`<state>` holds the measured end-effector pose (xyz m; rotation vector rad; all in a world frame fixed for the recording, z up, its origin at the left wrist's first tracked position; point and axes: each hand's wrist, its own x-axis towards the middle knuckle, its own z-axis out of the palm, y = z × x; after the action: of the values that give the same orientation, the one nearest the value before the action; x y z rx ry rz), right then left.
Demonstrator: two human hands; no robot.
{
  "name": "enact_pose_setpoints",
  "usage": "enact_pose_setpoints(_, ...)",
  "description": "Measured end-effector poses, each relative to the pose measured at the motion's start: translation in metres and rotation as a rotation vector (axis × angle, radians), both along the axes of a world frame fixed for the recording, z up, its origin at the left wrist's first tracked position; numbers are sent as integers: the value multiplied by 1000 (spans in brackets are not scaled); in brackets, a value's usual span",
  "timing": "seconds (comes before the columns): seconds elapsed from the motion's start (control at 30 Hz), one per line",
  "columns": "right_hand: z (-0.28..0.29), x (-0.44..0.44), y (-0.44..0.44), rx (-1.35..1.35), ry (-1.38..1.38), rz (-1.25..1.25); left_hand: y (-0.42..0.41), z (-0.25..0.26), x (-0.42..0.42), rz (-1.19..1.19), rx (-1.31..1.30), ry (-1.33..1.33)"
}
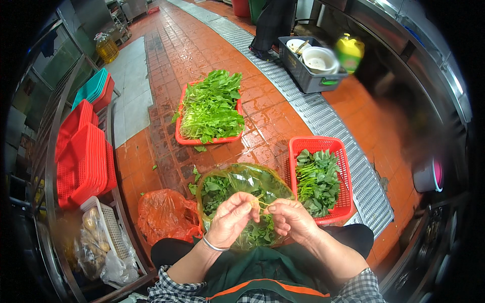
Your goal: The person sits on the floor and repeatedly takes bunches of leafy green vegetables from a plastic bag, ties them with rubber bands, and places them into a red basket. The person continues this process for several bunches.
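My left hand [235,217] and my right hand [290,219] meet above an open yellowish plastic bag [246,172] of leafy greens [216,191]. Between my fingertips runs a thin yellow-green strand [262,203], pinched by both hands; whether it is a stem or a tie I cannot tell. To the right, a red plastic basket [349,189] holds dark leafy greens [320,181] with their stems to the left. Farther ahead, another red basket [210,141] is heaped with brighter leafy greens [216,106]. A crumpled red plastic bag [166,216] lies left of the yellowish bag.
Stacked red baskets [85,163] and a white basket [113,231] stand on a metal rack at left. A grey tub [314,81] of bowls sits by the metal drain grating [341,121]. Beside it stands a person [273,26]. Loose leaves lie on the wet tiled floor [166,125].
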<state>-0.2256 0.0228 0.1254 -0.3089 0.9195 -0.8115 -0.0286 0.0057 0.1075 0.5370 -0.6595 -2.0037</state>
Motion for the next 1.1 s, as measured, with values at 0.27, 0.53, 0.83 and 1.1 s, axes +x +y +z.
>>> enact_pose_setpoints(0.27, -7, 10, -2, -97, 124, -53, 3, 7, 5, -91, 164, 83)
enact_pose_setpoints(0.53, -26, 3, -17, -283, 302, 382, 5, 25, 13, -201, 293, 190)
enact_pose_setpoints(0.83, -198, 2, 25, -955, 1608, 1350, -8, 15, 44, 132, 318, 162)
enact_pose_setpoints(1.1, -215, 20, 40, -1261, 1637, 1054, 0, 13, 57, 147, 356, 108)
